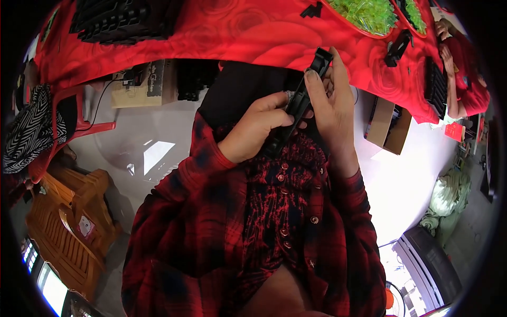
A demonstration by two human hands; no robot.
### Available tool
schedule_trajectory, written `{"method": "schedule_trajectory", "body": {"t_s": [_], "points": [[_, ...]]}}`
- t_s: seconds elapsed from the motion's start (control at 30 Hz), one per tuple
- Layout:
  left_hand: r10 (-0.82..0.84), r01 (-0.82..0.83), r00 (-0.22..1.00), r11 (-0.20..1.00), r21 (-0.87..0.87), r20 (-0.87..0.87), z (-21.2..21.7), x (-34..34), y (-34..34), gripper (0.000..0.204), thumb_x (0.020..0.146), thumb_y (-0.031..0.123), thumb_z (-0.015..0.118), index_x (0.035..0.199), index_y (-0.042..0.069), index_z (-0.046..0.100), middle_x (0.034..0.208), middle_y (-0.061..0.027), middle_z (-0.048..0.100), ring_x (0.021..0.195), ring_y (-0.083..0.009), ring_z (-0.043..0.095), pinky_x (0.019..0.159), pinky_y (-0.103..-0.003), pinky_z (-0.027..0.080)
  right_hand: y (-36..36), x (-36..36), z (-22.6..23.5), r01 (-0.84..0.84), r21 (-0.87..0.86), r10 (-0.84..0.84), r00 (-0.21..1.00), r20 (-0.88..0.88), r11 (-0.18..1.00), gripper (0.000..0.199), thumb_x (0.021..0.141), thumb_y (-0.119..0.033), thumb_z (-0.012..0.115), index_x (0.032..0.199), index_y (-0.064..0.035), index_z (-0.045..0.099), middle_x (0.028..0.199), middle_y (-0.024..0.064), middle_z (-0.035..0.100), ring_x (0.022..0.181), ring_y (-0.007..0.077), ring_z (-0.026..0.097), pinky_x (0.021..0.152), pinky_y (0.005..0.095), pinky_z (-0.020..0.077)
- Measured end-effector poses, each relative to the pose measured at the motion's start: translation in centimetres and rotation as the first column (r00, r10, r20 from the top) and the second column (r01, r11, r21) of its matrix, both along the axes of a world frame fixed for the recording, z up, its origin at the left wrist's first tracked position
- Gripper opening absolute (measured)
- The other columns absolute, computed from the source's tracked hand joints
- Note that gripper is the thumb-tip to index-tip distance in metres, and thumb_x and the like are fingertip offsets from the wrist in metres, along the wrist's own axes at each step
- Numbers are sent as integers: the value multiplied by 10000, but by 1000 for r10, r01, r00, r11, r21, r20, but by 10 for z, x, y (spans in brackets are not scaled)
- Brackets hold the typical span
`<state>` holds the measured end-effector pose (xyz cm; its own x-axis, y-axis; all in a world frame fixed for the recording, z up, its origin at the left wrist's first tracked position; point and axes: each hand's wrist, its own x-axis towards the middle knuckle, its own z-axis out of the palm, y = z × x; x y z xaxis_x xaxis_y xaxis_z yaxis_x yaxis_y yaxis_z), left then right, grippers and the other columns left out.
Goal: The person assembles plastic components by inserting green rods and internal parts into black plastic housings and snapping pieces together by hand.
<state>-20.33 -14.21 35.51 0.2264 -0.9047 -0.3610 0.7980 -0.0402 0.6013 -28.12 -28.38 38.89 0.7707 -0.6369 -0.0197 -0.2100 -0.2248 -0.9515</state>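
A long, narrow black plastic part (301, 98) is held at a slant over my lap, its upper end by the table edge. My left hand (259, 124) pinches its middle with thumb and fingers. Higher up, my right hand (334, 98) grips the part near its top end, the thumb lying along it. What kind of part it is, I cannot make out. Some of my fingers are hidden behind it.
Ahead is a table with a red cloth (237, 37). On it are stacked black parts (124, 24), a tray of green-yellow pieces (362, 16) and a loose black part (398, 47). Another person (470, 79) sits at right. Cardboard boxes (388, 127) and a wooden chair (71, 232) stand around.
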Motion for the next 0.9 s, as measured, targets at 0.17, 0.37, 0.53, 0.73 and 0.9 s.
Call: {"method": "schedule_trajectory", "body": {"t_s": [0.17,0.37,0.53,0.73,0.9], "points": [[77,-80,994,996,38,73,-3,-12,-4,283,963,54,515,1230,-24,568,1067,-98,669,951,-170,673,862,-277,516,6,-3,-2,-10,29,8,999,45,1000,647,1008,-179,610,1518,80,306,922,2,522,772,57,471,663,212,404],[171,-192,948,980,53,267,-2,-15,-11,206,1026,120,534,1173,-19,577,1043,-66,671,873,-127,652,772,-257,546,8,-9,-5,141,-528,-100,989,105,838,522,896,-92,707,1355,37,493,996,77,603,892,217,559,761,326,479],[115,-269,759,952,147,641,-12,-10,-9,151,973,91,604,1060,-32,589,891,-117,664,779,-173,659,693,-325,518,10,-15,-1,47,-712,-11,998,56,700,201,802,-36,742,996,-79,712,909,68,582,857,226,557,825,355,361],[23,-304,485,942,144,874,-20,-8,-9,143,935,83,615,1001,-33,563,894,-275,598,815,-464,603,695,-465,492,13,-11,-11,-79,-798,31,997,-75,598,162,816,-72,726,976,-57,708,843,44,579,819,208,572,824,375,341],[17,-303,392,946,112,920,-19,-8,-7,152,943,95,618,1001,-23,542,900,-269,604,860,-468,607,710,-491,482,13,-10,-12,-115,-780,37,992,-117,615,138,816,-79,729,950,-62,704,831,33,580,812,205,573,819,381,326]]}}
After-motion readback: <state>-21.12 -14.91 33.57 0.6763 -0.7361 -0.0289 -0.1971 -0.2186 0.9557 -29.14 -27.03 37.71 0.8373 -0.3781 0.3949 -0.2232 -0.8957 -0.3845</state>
